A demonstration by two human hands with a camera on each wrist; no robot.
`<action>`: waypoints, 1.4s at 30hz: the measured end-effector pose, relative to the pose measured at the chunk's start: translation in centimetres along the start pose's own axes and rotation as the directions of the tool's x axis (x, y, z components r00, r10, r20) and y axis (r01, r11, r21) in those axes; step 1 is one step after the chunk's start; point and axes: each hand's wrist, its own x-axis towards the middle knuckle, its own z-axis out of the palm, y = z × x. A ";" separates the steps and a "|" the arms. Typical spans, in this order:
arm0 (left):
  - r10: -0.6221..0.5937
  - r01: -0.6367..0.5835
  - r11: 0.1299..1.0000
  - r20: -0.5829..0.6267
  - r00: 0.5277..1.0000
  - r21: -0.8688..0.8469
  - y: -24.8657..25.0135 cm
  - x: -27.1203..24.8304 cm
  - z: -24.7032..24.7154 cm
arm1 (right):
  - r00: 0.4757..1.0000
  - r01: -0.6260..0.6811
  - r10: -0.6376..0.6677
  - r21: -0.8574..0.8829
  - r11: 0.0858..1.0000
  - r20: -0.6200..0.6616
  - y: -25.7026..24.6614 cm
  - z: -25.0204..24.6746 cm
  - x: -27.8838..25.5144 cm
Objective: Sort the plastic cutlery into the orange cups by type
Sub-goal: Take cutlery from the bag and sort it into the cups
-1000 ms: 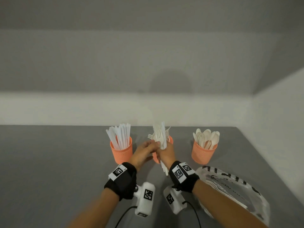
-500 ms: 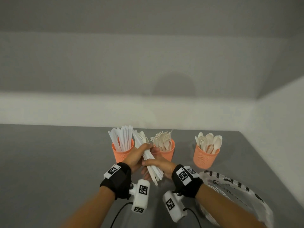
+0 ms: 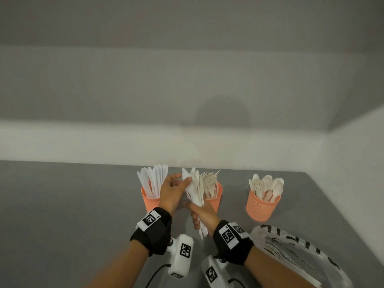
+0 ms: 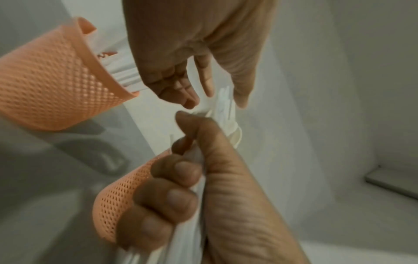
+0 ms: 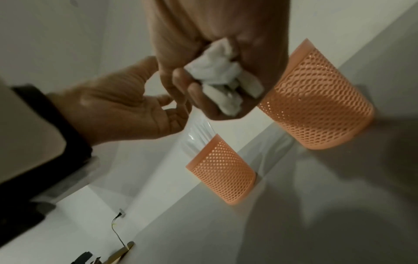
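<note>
A: Where's the cutlery right now?

B: A mixed bundle of white plastic cutlery [image 3: 195, 189] is up off the table, in front of the middle orange cup [image 3: 216, 199] near the table's far edge. The right hand [image 3: 204, 215] has its fingers curled tight round the handles. The left hand [image 3: 172, 191] is at the top of the bundle, thumb and fingertips closing on one piece; whether it has actually pinched it I can't tell, since the wrist view shows those fingers only loosely bent.

A: And the cups?

B: Three in a row along the far edge. The left cup [image 3: 148, 199] holds knives, the middle one forks, the right cup [image 3: 261, 207] spoons. A crumpled clear plastic bag [image 3: 295, 252] lies at the table's near right corner.

A: What could go wrong?

B: I'd say the piece being drawn could drag its neighbours out, because the utensils nest and the right hand grips only the handle ends. Loose ones would drop onto the table or into the fork cup, the wrong one. The cups look light and top-heavy, so a brushing wrist might tip one.
</note>
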 end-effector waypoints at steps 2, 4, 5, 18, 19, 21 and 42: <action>0.060 -0.058 0.993 -0.018 0.998 0.100 0.1 -0.1 0.4 | 0.999 0.034 -0.034 -0.009 0.999 -0.013 0.2 -0.1 0.0; 0.096 -0.087 0.983 -0.045 0.994 0.161 0.1 -0.2 0.5 | 0.999 0.043 -0.043 0.002 0.999 -0.010 0.2 -0.1 0.0; 0.103 -0.092 0.980 -0.053 0.993 0.174 0.0 -0.1 0.5 | 0.999 0.035 -0.035 0.029 0.999 -0.004 0.2 -0.2 0.0; 0.195 -0.160 0.948 -0.105 0.975 0.275 -0.3 -0.7 1.7 | 0.997 0.013 -0.002 0.153 0.988 -0.072 0.9 -0.7 0.9; 0.185 -0.150 0.949 -0.103 0.977 0.277 -0.3 -1.0 1.9 | 0.996 0.020 -0.006 0.159 0.987 -0.084 1.0 -0.7 0.9; 0.204 -0.165 0.931 -0.090 0.975 0.326 -0.9 -1.2 2.0 | 0.994 0.056 -0.041 0.153 0.987 -0.099 0.9 -0.8 0.8; -0.062 0.061 0.995 0.012 0.998 0.073 1.4 -1.4 -2.5 | 0.957 -0.170 0.126 0.155 0.973 0.260 -0.3 -0.2 -0.5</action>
